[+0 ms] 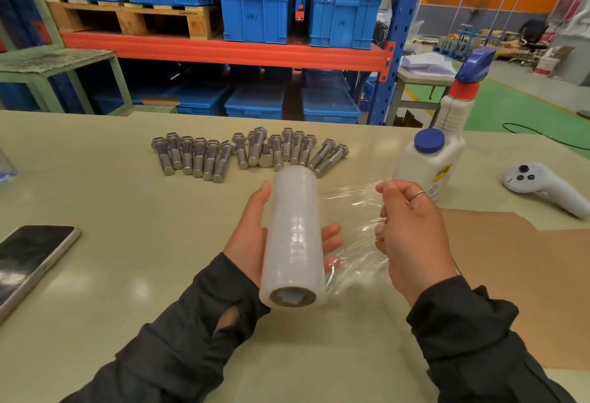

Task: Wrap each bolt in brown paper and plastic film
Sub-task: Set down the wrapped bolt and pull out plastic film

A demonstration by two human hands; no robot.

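Bolts (pixel 249 150) lay in a loose row on the far part of the table (pixel 95 211), heads mostly pointing away, threaded ends toward the person. 1 bolt rested on top of the others near the middle of the row.

Left hand (pixel 255 240) held the roll (pixel 293 240) of plastic film from below, palm up, with the thumb on the left side and the fingertips showing past the right side. The roll pointed away from the person, with its open core facing the camera.

Right hand (pixel 412 236) was closed in a fist around a small brownish bundle (pixel 381 227), only partly visible at the fingers; its contents could not be identified. A stretch of film (pixel 351 211) ran from the roll to this hand and covered the bundle.

Brown paper (pixel 526 275) lay flat on the table under and to the right of the right hand. A white bottle (pixel 427 163) with a blue cap stood beyond that hand. A white controller (pixel 539 185) lay further right. A phone (pixel 28 259) lay at the left edge.
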